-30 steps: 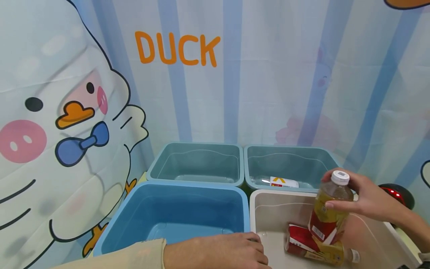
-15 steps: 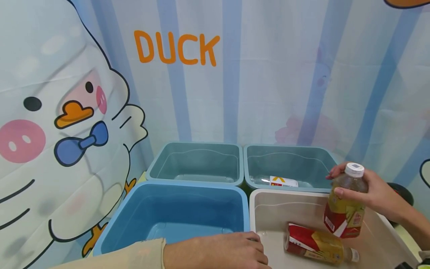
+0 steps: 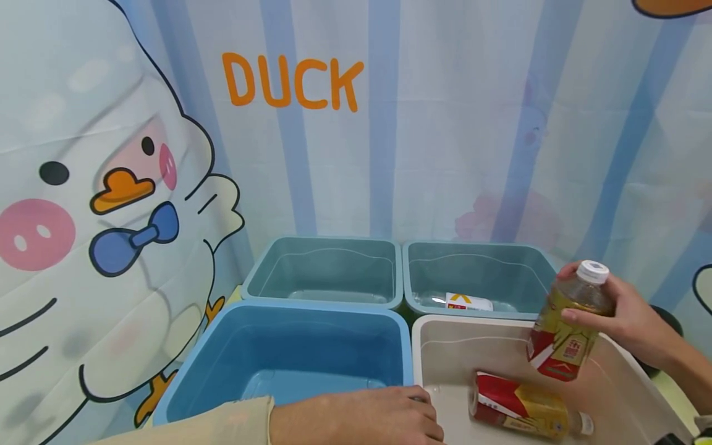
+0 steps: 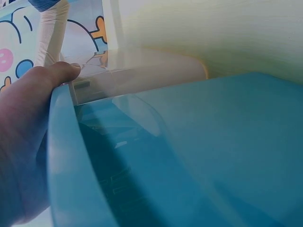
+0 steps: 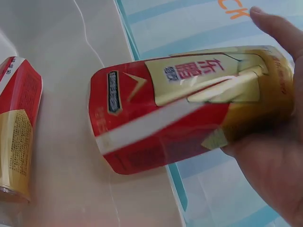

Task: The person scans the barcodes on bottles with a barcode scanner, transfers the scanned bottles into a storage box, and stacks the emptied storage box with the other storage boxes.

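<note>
- Progress: one bottle (image 3: 563, 347) is up in the right hand (image 3: 634, 324), off the floor of the beige bin (image 3: 458, 349); picking it up looks done, letting go of it is not.
- Left, as far as shown: a second bottle (image 3: 520, 405) of matching colours lies on its side in the beige bin, no hand on it. A white-labelled item (image 3: 469, 301) lies in the right-hand teal bin (image 3: 478, 266) — whether it belongs to the same job, cannot say.
- Right fingers: wrapped round the upper part of the bottle, thumb across the near side.
- Left hand (image 3: 356, 417): at the near rim of the blue bin (image 3: 311, 343), beside the beige one; its fingers are partly hidden, so cannot tell whether they grip.
- Position: the held bottle hangs over the beige bin, tilted, base toward the left, apart from the bottle below.
- Appearance: white cap (image 3: 593, 272) on; clear shoulder; label gold above, red below, crossed by a white diagonal band, with red characters on a pale panel. Fill level — not readable.
</note>
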A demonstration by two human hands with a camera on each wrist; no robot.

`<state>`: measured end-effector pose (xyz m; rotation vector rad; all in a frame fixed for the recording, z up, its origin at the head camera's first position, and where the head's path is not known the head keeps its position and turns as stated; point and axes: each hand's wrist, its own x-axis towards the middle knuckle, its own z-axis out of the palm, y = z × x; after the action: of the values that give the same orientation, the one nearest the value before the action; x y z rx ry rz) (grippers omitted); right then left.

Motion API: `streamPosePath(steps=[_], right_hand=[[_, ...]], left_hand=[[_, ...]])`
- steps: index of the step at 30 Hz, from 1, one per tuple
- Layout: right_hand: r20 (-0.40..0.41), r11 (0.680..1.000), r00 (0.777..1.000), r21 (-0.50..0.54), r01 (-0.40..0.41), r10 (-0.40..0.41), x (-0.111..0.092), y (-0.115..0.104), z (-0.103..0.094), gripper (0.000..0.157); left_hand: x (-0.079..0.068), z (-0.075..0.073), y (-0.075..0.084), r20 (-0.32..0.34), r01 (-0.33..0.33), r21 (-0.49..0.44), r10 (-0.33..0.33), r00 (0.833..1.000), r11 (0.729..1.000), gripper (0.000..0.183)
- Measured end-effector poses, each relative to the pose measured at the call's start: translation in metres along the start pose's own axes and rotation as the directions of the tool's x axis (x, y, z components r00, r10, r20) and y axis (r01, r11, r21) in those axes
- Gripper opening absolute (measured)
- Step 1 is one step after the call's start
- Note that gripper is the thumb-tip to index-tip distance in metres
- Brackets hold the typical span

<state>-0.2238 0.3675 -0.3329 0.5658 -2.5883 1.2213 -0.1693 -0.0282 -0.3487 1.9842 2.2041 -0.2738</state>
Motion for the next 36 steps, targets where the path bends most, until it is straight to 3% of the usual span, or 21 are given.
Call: streamPosePath(steps=[5, 11, 17, 27, 32, 36], right_hand=[[0.031, 1.000, 0.999, -0.008, 0.029, -0.028, -0.001, 0.001, -0.001, 0.063], [0.035, 1.000, 0.999, 0.003, 0.017, -0.017, -0.001, 0.000, -0.001, 0.058], [0.038, 0.997, 0.997, 0.057, 0.060, -0.063, 0.000, -0.007, -0.002, 0.054], [-0.069, 0.990, 0.998, 0.138, 0.004, 0.006, -0.001, 0.000, -0.012, 0.056], [-0.072, 0.966, 0.997, 0.255, 0.044, -0.026, 0.002, 0.003, -0.020, 0.054], [-0.047, 0.922, 0.998, 0.382, 0.063, -0.048, 0.004, 0.006, -0.026, 0.056]], left_hand=[[0.000, 0.000, 0.000, -0.005, -0.006, -0.001, 0.006, 1.000, 1.000, 0.061], [-0.001, -0.001, 0.000, -0.001, 0.005, -0.021, -0.005, 1.000, 1.000, 0.060], [-0.001, 0.000, 0.000, -0.009, 0.003, -0.020, -0.003, 1.000, 1.000, 0.060], [-0.001, 0.001, -0.001, -0.022, -0.001, -0.024, 0.000, 1.000, 1.000, 0.060], [-0.001, 0.001, 0.000, -0.022, -0.004, -0.027, 0.003, 1.000, 1.000, 0.061], [-0.001, 0.000, 0.000, -0.020, 0.001, -0.019, -0.001, 1.000, 1.000, 0.062]])
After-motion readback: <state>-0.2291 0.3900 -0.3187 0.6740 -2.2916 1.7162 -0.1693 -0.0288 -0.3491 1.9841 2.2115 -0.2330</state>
